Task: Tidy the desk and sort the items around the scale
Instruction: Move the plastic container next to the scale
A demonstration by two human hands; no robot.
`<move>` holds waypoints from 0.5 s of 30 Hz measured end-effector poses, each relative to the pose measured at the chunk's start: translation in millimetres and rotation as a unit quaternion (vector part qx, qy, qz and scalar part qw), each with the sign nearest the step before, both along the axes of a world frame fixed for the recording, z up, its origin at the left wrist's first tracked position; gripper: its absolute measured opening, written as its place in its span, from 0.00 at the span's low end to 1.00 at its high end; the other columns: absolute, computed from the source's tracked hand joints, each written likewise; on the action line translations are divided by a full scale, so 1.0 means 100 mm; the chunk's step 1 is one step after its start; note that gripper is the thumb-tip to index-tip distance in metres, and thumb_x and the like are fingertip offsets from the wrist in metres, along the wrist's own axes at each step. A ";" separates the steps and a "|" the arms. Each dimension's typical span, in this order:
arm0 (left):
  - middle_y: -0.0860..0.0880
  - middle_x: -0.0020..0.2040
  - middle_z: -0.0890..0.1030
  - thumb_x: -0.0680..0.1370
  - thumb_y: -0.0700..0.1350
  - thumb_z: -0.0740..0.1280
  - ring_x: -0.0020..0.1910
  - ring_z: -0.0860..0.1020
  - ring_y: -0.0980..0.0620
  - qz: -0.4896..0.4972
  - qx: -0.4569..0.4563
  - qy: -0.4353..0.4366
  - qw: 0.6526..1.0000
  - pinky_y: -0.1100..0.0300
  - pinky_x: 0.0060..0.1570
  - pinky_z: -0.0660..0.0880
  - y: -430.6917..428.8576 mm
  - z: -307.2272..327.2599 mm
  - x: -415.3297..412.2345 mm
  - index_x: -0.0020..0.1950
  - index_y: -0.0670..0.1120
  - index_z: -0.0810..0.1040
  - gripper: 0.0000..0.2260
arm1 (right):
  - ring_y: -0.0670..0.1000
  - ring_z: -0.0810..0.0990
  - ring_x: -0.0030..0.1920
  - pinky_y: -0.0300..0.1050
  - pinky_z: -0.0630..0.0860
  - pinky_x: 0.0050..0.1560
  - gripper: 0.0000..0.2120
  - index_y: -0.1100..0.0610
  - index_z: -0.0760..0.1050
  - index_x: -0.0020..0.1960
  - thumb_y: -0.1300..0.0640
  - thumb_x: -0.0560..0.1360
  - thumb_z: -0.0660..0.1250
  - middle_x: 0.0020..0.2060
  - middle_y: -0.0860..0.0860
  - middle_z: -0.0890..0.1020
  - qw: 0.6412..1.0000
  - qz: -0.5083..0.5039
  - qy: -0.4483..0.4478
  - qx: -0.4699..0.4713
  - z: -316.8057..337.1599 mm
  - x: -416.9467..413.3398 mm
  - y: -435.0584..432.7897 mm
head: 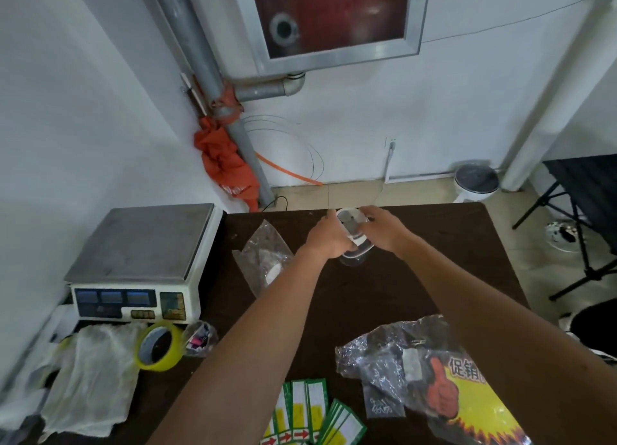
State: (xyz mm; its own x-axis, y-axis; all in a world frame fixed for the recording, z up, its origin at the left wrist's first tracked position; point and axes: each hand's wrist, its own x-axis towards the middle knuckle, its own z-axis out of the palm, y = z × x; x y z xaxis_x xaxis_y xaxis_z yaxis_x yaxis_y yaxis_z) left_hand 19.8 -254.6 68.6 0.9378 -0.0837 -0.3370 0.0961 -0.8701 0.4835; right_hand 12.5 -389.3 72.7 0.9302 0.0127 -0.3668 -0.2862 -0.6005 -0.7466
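One white container (351, 226) is clasped by left hand (329, 240) and right hand (384, 231), its long axis running toward the far edge of the desk (444, 244); one scale (140, 244), one tape roll (160, 346)

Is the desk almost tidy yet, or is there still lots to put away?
Not nearly; nothing looks sorted yet. The left hand and right hand hold a small white container near the desk's far edge. Still loose: a clear bag, the yellow tape roll, the cloth by the scale, green price tags, a crumpled bag on the yellow sign.
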 end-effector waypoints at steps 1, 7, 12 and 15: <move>0.45 0.65 0.76 0.69 0.46 0.79 0.61 0.77 0.44 0.001 0.009 -0.005 1.000 0.54 0.54 0.75 0.01 -0.02 0.00 0.73 0.44 0.64 0.37 | 0.57 0.75 0.65 0.46 0.68 0.56 0.23 0.55 0.68 0.74 0.59 0.80 0.61 0.67 0.55 0.76 1.000 0.000 0.003 0.000 0.01 0.00 0.00; 0.42 0.66 0.72 0.70 0.49 0.79 0.62 0.76 0.42 -0.032 0.053 -0.045 0.997 0.53 0.57 0.74 0.11 -0.07 -0.04 0.72 0.42 0.65 0.37 | 0.55 0.73 0.67 0.47 0.69 0.60 0.26 0.52 0.69 0.74 0.66 0.77 0.56 0.70 0.53 0.75 1.000 -0.007 -0.013 0.002 0.00 -0.05 0.10; 0.43 0.64 0.72 0.68 0.53 0.80 0.60 0.77 0.44 0.000 0.011 -0.097 0.995 0.55 0.57 0.74 0.30 -0.15 -0.17 0.69 0.41 0.67 0.37 | 0.59 0.70 0.72 0.53 0.69 0.67 0.30 0.52 0.62 0.78 0.67 0.78 0.58 0.75 0.55 0.68 0.998 -0.026 -0.050 -0.004 0.06 -0.15 0.40; 0.44 0.62 0.72 0.66 0.54 0.81 0.58 0.77 0.45 0.009 -0.012 -0.122 0.992 0.53 0.57 0.76 0.45 -0.09 -0.22 0.67 0.42 0.68 0.37 | 0.60 0.71 0.70 0.52 0.72 0.63 0.30 0.52 0.59 0.79 0.66 0.79 0.58 0.74 0.57 0.67 0.996 -0.049 -0.074 -0.007 0.09 -0.21 0.53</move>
